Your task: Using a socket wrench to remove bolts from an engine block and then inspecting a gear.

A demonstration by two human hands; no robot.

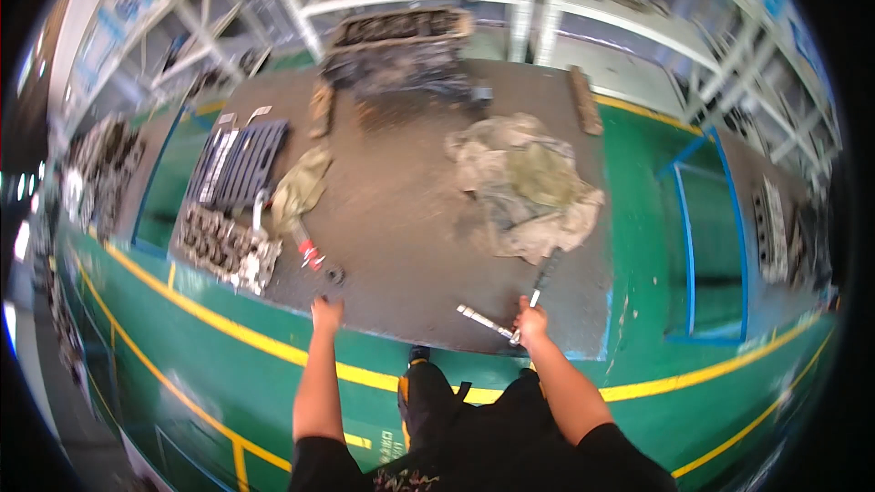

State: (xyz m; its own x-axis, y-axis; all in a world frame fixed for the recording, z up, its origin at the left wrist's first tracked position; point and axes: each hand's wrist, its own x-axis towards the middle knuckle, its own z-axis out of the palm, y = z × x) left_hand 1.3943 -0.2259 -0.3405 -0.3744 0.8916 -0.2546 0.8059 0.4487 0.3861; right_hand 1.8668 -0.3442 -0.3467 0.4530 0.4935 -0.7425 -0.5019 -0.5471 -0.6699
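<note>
My right hand (531,319) is closed around a ratchet wrench (537,292) at the table's near edge. Its dark handle points away from me, toward the cloth. From the head end, a chrome extension bar (486,320) reaches out to the left. My left hand (327,313) is at the near edge further left, fingers drawn together. A small dark spot shows at its fingertips, too small to name. Just beyond that hand lie a dark round part (335,275) and a red-banded tool (311,255).
On the brown worktable (392,219) an engine block (396,55) stands at the back. Crumpled cloth (529,182) lies right; an olive rag (302,184), a tool tray (239,162) and a cylinder head (228,248) lie left. A blue frame (691,246) stands on the floor at right.
</note>
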